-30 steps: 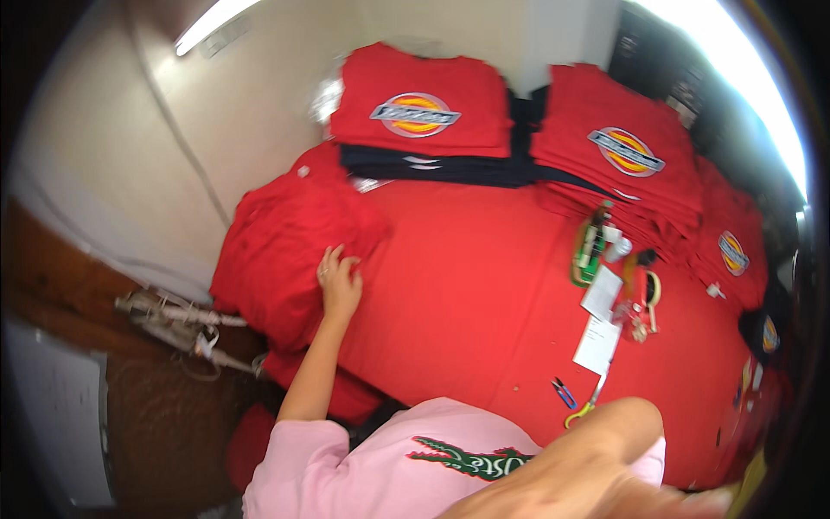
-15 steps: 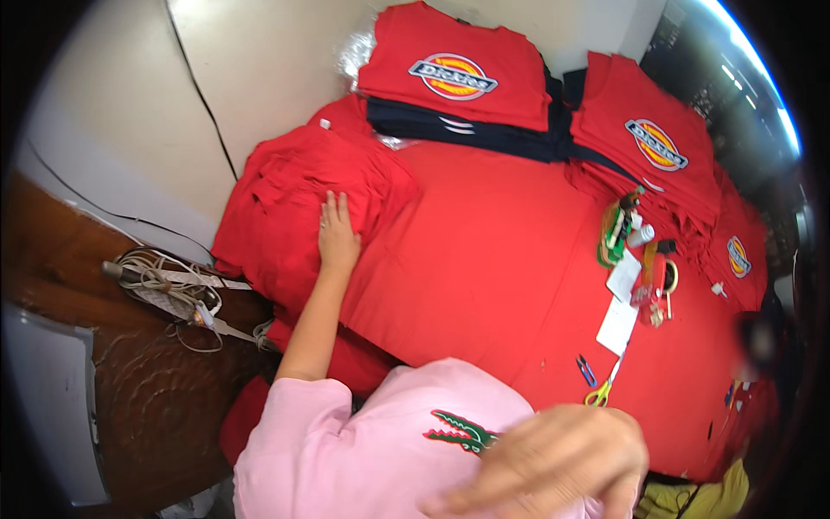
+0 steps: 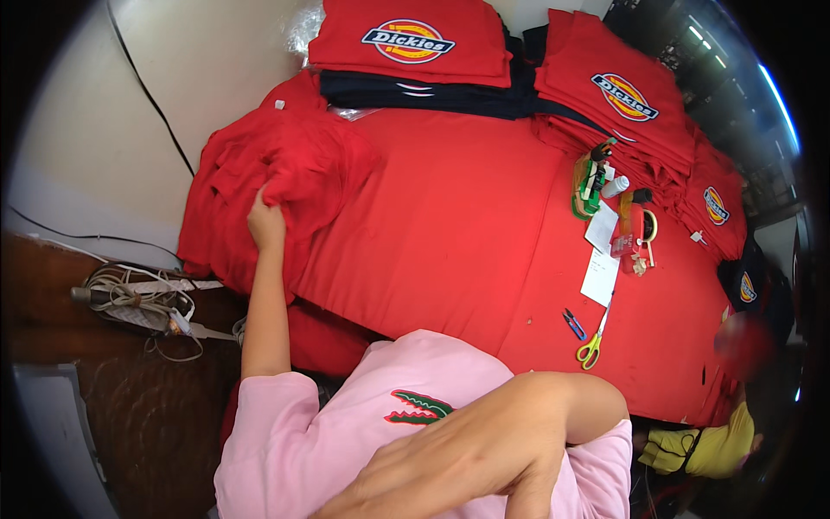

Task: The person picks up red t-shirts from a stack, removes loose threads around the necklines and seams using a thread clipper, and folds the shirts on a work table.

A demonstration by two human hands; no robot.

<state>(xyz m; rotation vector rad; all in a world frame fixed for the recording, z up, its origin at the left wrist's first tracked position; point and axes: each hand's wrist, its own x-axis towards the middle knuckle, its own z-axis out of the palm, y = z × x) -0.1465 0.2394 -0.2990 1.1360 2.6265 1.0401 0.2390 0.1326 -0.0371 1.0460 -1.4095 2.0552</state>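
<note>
My left hand [image 3: 266, 221] is closed on a fold of a red garment [image 3: 307, 138]. That garment lies in a loose, crumpled pile at the left end of the table, against the wall. My right hand [image 3: 458, 450] is close in front of my pink shirt, its back showing and the thumb apart from the fingers. It holds nothing that I can see; the fingertips run off the lower edge.
Folded red and dark shirts [image 3: 415, 43] stand stacked at the back, with another stack [image 3: 622, 86] at the right. Red fabric [image 3: 441, 216] covers the table. Yellow scissors [image 3: 590, 350], blue thread snips [image 3: 574, 323], white papers [image 3: 600, 275] and a green holder [image 3: 588, 186] lie right of centre.
My left hand lay flat on the red pile and now grips a fold of it. My right hand has moved left and down across the shirt. The view has shifted a little.
</note>
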